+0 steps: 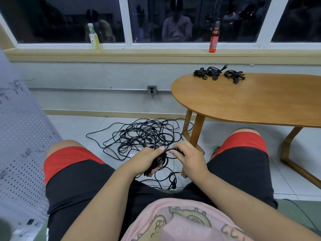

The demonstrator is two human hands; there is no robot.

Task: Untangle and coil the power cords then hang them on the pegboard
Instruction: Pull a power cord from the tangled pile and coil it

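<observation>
I sit with a half-wound coil of black cord (159, 163) between my knees. My left hand (142, 159) grips the coil, its fingers curled round the loops. My right hand (186, 156) pinches a strand of the same cord at the coil's top. A big tangle of black power cords (144, 134) lies on the floor tiles in front of me, with loose strands running back under my hands. Three finished coiled cords (218, 73) rest at the far edge of the wooden table (251, 101). The white pegboard (22, 136) leans at my left.
A wall outlet (151, 89) sits low on the wall ahead. A yellow bottle (94, 37) and a red bottle (214, 38) stand on the window sill. The table's legs (194, 134) stand close to my right hand. Hooks stick out of the pegboard.
</observation>
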